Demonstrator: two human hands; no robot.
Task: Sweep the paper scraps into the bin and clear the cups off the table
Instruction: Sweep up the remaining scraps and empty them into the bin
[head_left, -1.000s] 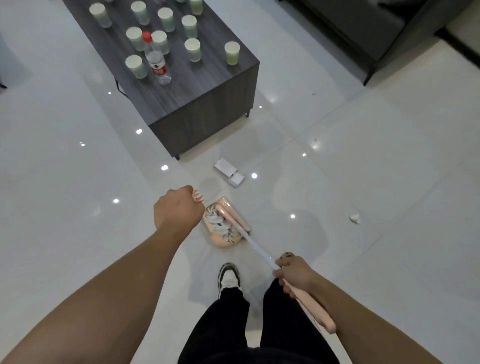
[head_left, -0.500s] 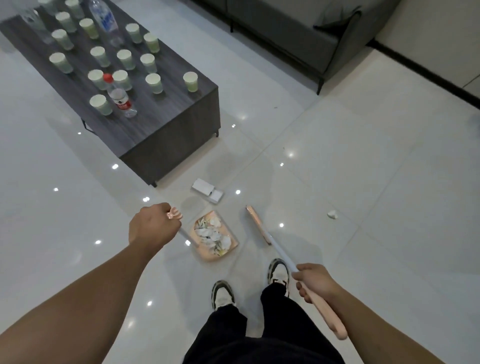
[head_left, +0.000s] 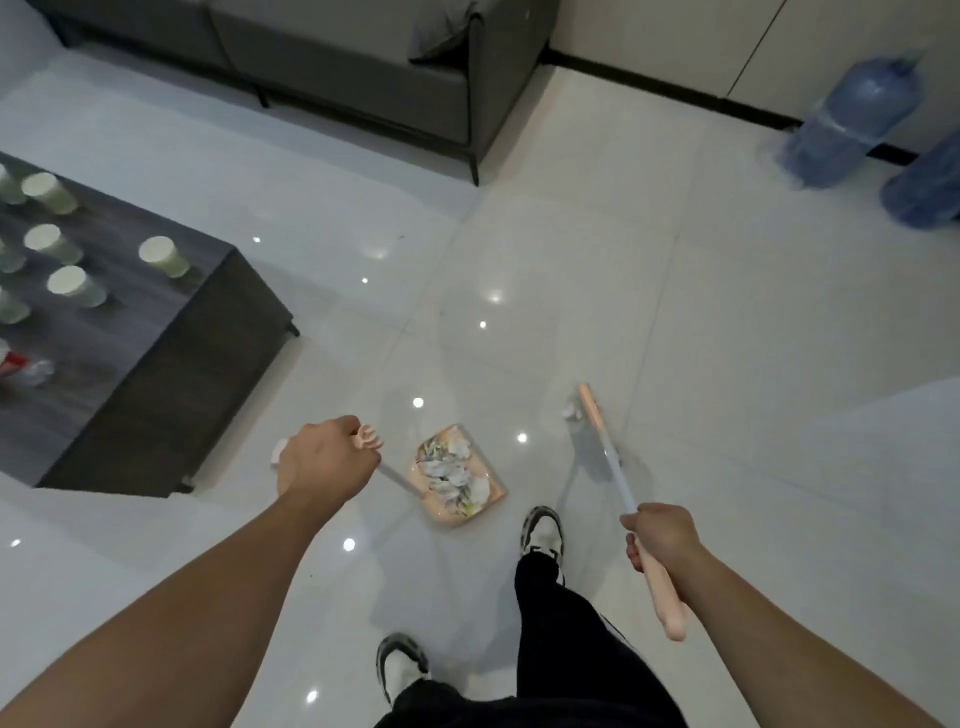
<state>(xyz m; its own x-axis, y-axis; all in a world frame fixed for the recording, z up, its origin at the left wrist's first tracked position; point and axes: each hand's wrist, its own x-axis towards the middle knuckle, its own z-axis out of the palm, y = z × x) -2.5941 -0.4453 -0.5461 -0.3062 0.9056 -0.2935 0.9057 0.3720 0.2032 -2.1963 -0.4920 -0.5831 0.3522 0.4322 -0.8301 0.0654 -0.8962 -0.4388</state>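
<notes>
Light, flyaway scraps (head_left: 453, 475) are carried in dustpan (head_left: 457, 480), handle gripped by left hand (head_left: 322, 462), broom (head_left: 605, 447) gripped by right hand (head_left: 660, 535).

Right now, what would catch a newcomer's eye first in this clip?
Probably the peach dustpan low in the middle, heaped with paper scraps and held by its long handle in the left hand. To its right, the right hand grips a matching broom whose head sits against one white scrap on the glossy floor. At the left edge, pale green cups still stand on the dark table.
</notes>
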